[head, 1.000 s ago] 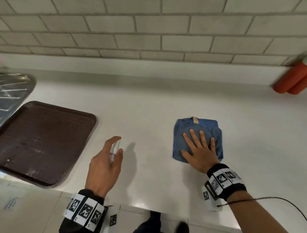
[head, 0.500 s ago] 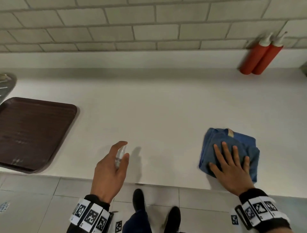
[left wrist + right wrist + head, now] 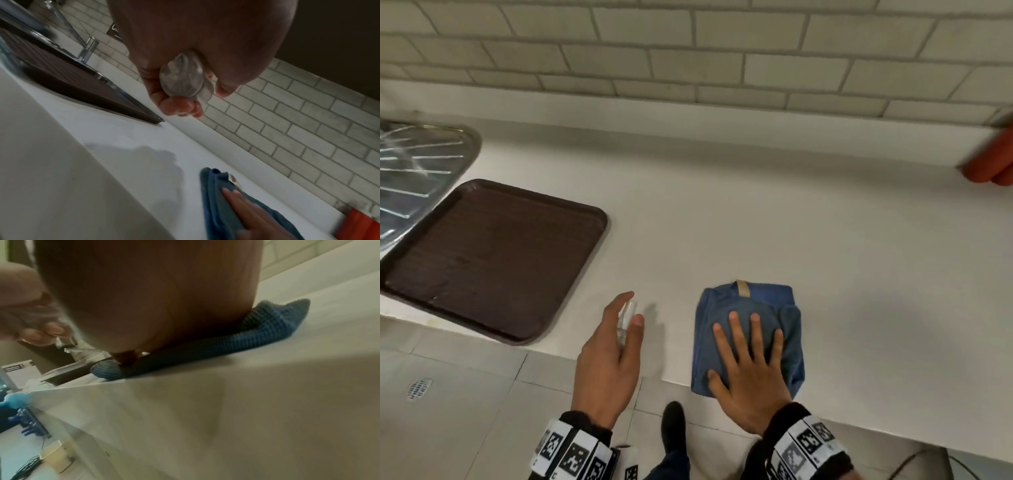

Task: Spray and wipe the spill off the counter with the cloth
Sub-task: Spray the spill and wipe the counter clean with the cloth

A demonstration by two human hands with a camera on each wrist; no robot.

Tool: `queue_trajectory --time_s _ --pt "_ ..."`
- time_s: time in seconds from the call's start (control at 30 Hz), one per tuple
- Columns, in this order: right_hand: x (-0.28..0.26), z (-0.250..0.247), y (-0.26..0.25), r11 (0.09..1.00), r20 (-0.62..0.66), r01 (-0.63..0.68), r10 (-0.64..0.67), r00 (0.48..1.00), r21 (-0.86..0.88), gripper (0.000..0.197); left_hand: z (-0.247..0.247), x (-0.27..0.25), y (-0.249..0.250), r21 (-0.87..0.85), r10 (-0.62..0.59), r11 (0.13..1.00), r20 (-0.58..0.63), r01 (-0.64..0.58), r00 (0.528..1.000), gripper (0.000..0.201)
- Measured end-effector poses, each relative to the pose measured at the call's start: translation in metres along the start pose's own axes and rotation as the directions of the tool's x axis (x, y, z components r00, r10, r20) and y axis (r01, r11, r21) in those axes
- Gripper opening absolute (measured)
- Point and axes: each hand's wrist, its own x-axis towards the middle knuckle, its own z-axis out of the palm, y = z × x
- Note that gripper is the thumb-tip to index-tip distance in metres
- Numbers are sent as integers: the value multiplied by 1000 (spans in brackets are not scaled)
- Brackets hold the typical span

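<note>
A folded blue cloth (image 3: 746,308) lies on the white counter (image 3: 756,222) near its front edge. My right hand (image 3: 748,359) presses flat on it with straight, spread fingers. The cloth (image 3: 267,331) shows under my palm in the right wrist view, and the same cloth (image 3: 218,199) sits low in the left wrist view. My left hand (image 3: 613,353) holds a small clear spray bottle (image 3: 626,318) upright just left of the cloth, over the counter's front edge. Curled fingers wrap the bottle (image 3: 183,76). No spill is visible on the counter.
A dark brown tray (image 3: 489,257) lies on the counter at the left, beside a steel sink drainer (image 3: 410,164). Red squeeze bottles (image 3: 989,164) stand at the back right against the tiled wall. Below the counter edge are floor tiles and my shoe (image 3: 674,431).
My right hand has slid the cloth leftward along the counter, back toward my left hand. My left hand still holds the spray bottle.
</note>
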Motion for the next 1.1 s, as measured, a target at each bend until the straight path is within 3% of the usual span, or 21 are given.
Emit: queue_trajectory --time_s 0.13,0.27,0.53,0.8,1.1 --pt "58 -6 -52 993 41 115 -114 993 -3 76 -22 24 -20 -67 -34 997 -25 32 999 39" --pt "125 -13 -83 992 70 126 -125 990 -7 76 -44 51 -38 -89 -26 996 -35 23 999 38" --pt "224 -43 -78 999 115 34 -32 993 -17 87 -57 90 -43 -95 10 995 24 -7 1000 40" --pt "241 -68 4 990 129 -138 132 983 41 70 -41 125 -3 -84 89 993 46 -85 995 39" --pt "169 -80 169 908 93 -411 404 910 76 71 18 145 59 -48 147 988 34 -145 989 45"
